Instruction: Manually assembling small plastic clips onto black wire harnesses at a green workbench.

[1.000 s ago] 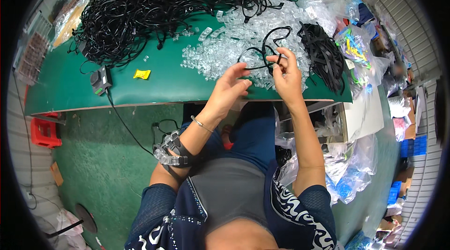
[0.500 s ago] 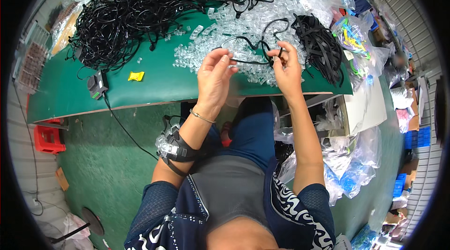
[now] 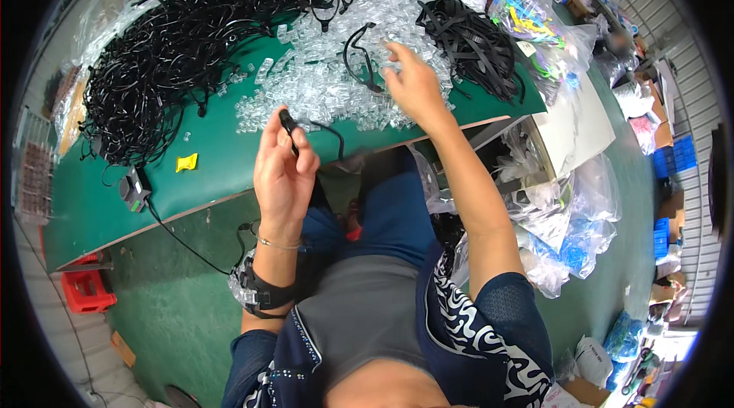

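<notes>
My left hand [image 3: 284, 167], raised at the table's front edge, pinches a black strap [image 3: 287, 122] between thumb and fingertips. A thin black end of it hangs off to the right. Above the pile of clear plastic pieces [image 3: 321, 87] is my right hand [image 3: 414, 88], with index finger and thumb apart and nothing visible between them. Just left of its fingers, a looped black cord [image 3: 350, 55] lies over the clear pieces; its lower end comes close to my thumb.
A big tangle of black cords [image 3: 176, 56] covers the back left of the green table [image 3: 229, 171]. Flat black straps [image 3: 478, 52] are heaped at the right. A yellow packet [image 3: 186, 162] and a small black device [image 3: 135, 190] with a cable sit at left. Plastic bags [image 3: 577, 236] crowd the right.
My hands have drawn apart: the left came nearer and left with the strap, while the right moved up and left and opened. The view has shifted.
</notes>
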### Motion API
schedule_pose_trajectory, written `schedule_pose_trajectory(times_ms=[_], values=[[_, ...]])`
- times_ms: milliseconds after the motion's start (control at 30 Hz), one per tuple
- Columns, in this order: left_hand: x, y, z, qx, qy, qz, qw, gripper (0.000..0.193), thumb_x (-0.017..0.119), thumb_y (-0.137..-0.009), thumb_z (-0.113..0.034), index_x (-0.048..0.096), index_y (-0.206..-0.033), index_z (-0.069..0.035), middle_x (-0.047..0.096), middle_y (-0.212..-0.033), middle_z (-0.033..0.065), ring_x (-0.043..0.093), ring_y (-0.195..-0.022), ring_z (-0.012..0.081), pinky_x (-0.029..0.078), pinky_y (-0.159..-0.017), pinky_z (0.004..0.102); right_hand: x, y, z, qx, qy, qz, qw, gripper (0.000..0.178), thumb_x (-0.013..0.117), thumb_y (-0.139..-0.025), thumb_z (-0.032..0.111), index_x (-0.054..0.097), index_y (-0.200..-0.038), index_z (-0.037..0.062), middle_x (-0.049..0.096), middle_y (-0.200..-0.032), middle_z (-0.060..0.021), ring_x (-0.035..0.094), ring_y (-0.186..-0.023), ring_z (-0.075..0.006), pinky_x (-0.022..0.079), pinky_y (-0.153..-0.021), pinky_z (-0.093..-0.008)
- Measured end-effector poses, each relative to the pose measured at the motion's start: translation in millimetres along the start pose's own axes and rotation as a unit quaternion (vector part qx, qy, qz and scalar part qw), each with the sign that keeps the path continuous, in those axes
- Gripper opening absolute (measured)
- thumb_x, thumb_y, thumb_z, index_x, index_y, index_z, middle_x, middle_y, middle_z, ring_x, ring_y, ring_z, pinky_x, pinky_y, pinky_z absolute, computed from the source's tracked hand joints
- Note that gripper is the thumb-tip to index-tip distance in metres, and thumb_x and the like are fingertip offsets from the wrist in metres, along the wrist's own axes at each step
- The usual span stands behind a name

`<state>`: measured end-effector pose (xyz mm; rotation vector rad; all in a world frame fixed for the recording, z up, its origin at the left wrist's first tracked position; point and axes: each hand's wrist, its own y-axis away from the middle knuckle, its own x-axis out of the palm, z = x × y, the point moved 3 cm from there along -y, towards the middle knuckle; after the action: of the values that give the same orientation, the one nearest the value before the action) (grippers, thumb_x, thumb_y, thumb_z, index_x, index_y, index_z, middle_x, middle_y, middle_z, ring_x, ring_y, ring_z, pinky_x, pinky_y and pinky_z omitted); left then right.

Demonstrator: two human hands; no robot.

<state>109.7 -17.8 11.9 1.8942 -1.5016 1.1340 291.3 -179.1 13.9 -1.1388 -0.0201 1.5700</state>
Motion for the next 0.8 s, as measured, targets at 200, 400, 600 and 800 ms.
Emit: schedule_pose_trajectory(times_ms=[200,400,600,800], values=[[15.8,26.7,32.8,-0.186,-0.052,-0.018,0.981,0.026,0.048,-0.091,-0.018,0.049,-0.111,0.000,0.049,-0.066,-0.0001,0.034,-0.048,0.0042,0.029,-0.048,0.0196,-49.3,-39.5,-78.5,0.024,0.169,-0.108,0.979,0.014,0.059,-0.076,0.016,0.061,-0.088,0.0103,0.060,-0.089,-0.0093,0.057,-0.080,-0.0311,0.046,-0.070,-0.0411],[29.1,49.9,57.9,-0.289,-0.065,0.035,0.954,0.018,0.049,-0.091,-0.016,0.055,-0.102,-0.003,0.047,-0.061,0.0004,0.036,-0.048,0.0058,0.029,-0.047,0.0212,-29.6,-101.9,-95.6,0.080,0.320,-0.027,0.944,0.019,0.058,-0.076,0.019,0.062,-0.093,0.0113,0.062,-0.096,-0.0072,0.052,-0.097,-0.0282,0.038,-0.074,-0.0485],[26.2,59.3,58.6,-0.311,-0.071,0.048,0.946,0.017,0.051,-0.090,-0.014,0.056,-0.103,-0.004,0.051,-0.068,0.0007,0.038,-0.051,0.0056,0.031,-0.048,0.0201,-7.2,-122.1,-116.7,0.179,0.348,-0.008,0.920,0.020,0.055,-0.075,0.016,0.065,-0.093,0.0139,0.063,-0.098,-0.0062,0.052,-0.100,-0.0262,0.035,-0.078,-0.0474],[3.2,48.3,48.7,-0.275,-0.056,0.016,0.960,0.018,0.051,-0.090,-0.014,0.055,-0.103,-0.003,0.049,-0.066,0.0000,0.041,-0.054,0.0059,0.036,-0.052,0.0202,-50.2,-112.8,-102.9,0.122,-0.020,-0.123,0.985,0.018,0.061,-0.077,0.017,0.059,-0.092,0.0067,0.060,-0.079,-0.0055,0.056,-0.067,-0.0189,0.042,-0.060,-0.0308]])
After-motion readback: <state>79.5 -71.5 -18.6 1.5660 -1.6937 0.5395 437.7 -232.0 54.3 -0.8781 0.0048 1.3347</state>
